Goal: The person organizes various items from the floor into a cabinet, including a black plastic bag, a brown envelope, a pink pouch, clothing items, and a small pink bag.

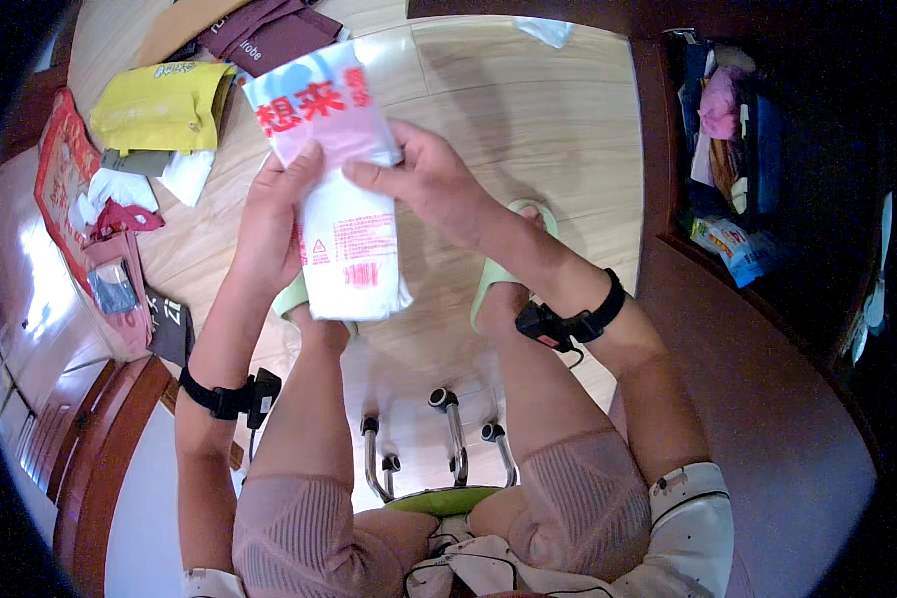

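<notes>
Between my hands is a white plastic bag, folded into a long flat strip, with red print and a patch of blue near its far end. My left hand grips its left edge, thumb lying on top. From the right, my right hand pinches the same bag near its middle, thumb on top and fingers behind. The strip hangs above the floor, in front of my knees. Its underside and the fingers beneath it are hidden.
On the floor at left lie a yellow bag, a red bag, a pink bag and dark maroon bags. At right a dark cabinet holds assorted bags. My feet wear green slippers beside a wheeled stool.
</notes>
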Demonstrator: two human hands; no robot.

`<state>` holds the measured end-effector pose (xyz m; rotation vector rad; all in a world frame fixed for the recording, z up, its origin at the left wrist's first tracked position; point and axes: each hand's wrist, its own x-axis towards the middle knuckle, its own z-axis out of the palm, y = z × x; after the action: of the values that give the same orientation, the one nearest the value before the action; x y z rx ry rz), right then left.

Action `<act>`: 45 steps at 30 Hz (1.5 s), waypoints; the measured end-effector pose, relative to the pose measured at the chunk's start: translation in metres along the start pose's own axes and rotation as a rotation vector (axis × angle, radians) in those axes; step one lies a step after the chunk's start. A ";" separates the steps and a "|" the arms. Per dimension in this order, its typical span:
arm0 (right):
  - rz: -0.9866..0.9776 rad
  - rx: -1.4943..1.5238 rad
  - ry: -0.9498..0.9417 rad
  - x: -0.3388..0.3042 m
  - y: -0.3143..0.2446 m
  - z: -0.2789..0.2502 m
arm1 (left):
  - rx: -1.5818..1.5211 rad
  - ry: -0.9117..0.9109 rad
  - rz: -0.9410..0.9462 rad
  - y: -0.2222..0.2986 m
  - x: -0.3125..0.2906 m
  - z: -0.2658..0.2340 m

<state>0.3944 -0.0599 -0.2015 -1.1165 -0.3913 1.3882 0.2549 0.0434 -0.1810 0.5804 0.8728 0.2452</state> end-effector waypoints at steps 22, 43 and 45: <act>-0.072 -0.177 0.062 -0.012 0.000 -0.034 | 0.448 -0.034 -0.035 -0.013 0.001 0.016; -1.021 0.140 1.363 -0.124 -0.195 -0.306 | 0.429 -0.218 -0.190 -0.034 0.003 0.014; -0.985 0.212 1.413 -0.119 -0.187 -0.333 | 0.441 -0.218 -0.201 -0.039 0.002 0.012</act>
<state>0.7387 -0.2602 -0.1654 -1.1901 0.2500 -0.3440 0.2645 0.0082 -0.1987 0.9041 0.7682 -0.1978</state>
